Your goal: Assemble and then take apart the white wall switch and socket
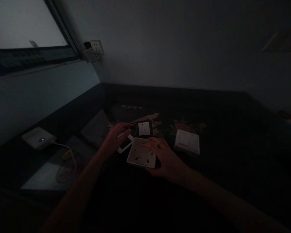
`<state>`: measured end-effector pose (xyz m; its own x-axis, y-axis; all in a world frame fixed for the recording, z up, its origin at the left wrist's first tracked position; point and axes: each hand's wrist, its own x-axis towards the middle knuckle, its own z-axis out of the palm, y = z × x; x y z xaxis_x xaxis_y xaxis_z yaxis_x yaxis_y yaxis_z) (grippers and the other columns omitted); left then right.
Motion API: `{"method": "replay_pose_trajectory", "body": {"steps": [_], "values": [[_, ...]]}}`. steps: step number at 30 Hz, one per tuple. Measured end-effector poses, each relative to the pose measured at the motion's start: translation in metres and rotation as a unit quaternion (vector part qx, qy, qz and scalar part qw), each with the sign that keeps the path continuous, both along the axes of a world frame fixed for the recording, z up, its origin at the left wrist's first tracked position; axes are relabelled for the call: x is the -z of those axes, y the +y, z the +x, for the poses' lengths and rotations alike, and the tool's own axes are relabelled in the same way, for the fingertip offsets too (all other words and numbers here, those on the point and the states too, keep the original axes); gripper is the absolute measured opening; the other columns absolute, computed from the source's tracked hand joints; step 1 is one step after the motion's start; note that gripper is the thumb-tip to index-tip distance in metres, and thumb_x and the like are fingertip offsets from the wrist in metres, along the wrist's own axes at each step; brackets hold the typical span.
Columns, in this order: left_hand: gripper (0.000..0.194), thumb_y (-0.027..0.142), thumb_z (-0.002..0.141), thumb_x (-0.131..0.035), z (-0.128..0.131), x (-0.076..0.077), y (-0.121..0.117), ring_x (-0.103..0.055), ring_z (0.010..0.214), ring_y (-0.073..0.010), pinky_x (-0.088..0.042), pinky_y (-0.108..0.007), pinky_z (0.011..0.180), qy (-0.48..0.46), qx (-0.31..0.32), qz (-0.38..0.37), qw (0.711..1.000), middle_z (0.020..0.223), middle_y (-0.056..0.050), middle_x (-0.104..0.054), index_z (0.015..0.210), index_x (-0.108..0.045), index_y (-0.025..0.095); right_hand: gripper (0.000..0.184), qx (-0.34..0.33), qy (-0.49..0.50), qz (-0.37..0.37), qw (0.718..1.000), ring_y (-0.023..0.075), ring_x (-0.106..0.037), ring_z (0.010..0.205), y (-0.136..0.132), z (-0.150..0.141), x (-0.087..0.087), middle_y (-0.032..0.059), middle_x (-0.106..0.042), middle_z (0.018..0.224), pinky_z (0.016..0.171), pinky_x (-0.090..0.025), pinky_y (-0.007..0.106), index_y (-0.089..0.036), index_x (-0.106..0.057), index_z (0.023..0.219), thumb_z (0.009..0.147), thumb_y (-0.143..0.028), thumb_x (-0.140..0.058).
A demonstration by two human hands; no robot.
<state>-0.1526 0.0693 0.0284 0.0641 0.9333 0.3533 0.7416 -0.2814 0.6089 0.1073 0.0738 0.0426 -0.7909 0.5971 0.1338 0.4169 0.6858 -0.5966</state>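
In the dim light my left hand (117,136) curls at a thin white square frame (123,149), thumb and fingers around its far side. Its fingertips reach the left edge of a socket module (144,128), which has a white face and dark surround. My right hand (163,153) grips the right side of a white square box (139,158), fingers over the top and thumb low at the near corner. Holes and slots show on the box's upper face. The frame's corner meets or overlaps the box's left edge; I cannot tell which.
A white switch box (187,141) sits right of my right hand. At left lies a white device (38,137) with a cable (71,153). The dark tabletop (208,103) has a flower print and meets the wall behind. Wall sockets (96,47) are in the far left corner.
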Motion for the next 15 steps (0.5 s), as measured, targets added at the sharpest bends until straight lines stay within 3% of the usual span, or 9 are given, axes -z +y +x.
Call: {"method": "replay_pose_trajectory", "body": {"steps": [2, 4, 7, 11, 13, 15], "values": [[0.041, 0.039, 0.098, -0.045, 0.010, -0.008, -0.009, -0.059, 0.125, -0.0254, -0.052, -0.040, 0.101, -0.012, 0.076, -0.010, 0.997, 0.137, -0.012, -0.059, 0.135, -0.050, 0.022, 0.077, 0.012, 0.029, 0.019, 0.999, 0.0338, -0.038, 0.138, 0.010, -0.003, -0.009, 0.0160, -0.042, 0.150, 0.113, -0.036, 0.054, -0.022, -0.046, 0.144, 0.074, -0.029, -0.079], [0.061, 0.050, 0.088, -0.064, 0.019, -0.012, -0.016, -0.048, 0.137, -0.0306, -0.045, -0.045, 0.109, -0.018, 0.122, -0.010, 0.992, 0.149, -0.013, -0.048, 0.141, -0.045, 0.025, 0.077, 0.013, 0.056, 0.040, 0.998, 0.0334, -0.039, 0.138, 0.019, -0.007, -0.019, 0.0144, -0.044, 0.149, 0.114, -0.035, 0.055, -0.025, -0.045, 0.144, 0.075, -0.029, -0.079], [0.082, 0.057, 0.072, -0.079, 0.021, -0.010, -0.018, -0.041, 0.140, -0.0352, -0.039, -0.050, 0.113, -0.030, 0.122, 0.001, 0.992, 0.151, -0.013, -0.043, 0.141, -0.046, 0.027, 0.076, -0.003, 0.086, 0.064, 0.994, 0.0311, -0.043, 0.137, 0.031, -0.011, -0.030, 0.0131, -0.048, 0.147, 0.115, -0.034, 0.051, -0.025, -0.045, 0.143, 0.076, -0.034, -0.080], [0.076, 0.056, 0.071, -0.079, -0.003, 0.000, -0.004, -0.056, 0.123, -0.0322, -0.048, -0.048, 0.103, -0.054, 0.038, 0.014, 0.998, 0.134, -0.010, -0.057, 0.136, -0.051, 0.026, 0.070, 0.002, 0.108, 0.088, 0.990, 0.0325, -0.033, 0.147, 0.038, -0.009, -0.038, 0.0151, -0.037, 0.158, 0.118, -0.030, 0.054, -0.025, -0.044, 0.144, 0.084, -0.049, -0.072], [0.070, 0.049, 0.076, -0.076, -0.024, 0.009, 0.006, -0.057, 0.122, -0.0315, -0.049, -0.048, 0.102, -0.069, -0.049, 0.034, 0.996, 0.134, -0.010, -0.056, 0.136, -0.049, 0.025, 0.065, 0.033, 0.119, 0.106, 0.987, 0.0326, -0.032, 0.147, 0.039, 0.001, -0.039, 0.0147, -0.036, 0.158, 0.118, -0.030, 0.056, -0.026, -0.045, 0.143, 0.088, -0.053, -0.066], [0.066, 0.039, 0.074, -0.077, -0.045, 0.020, 0.015, -0.050, 0.129, -0.0334, -0.044, -0.051, 0.107, -0.075, -0.156, 0.061, 0.983, 0.134, -0.010, -0.053, 0.133, -0.051, 0.024, 0.050, 0.073, 0.127, 0.125, 0.981, 0.0308, -0.043, 0.141, 0.037, 0.019, -0.037, 0.0120, -0.045, 0.152, 0.114, -0.037, 0.055, -0.029, -0.051, 0.136, 0.092, -0.052, -0.060]]}}
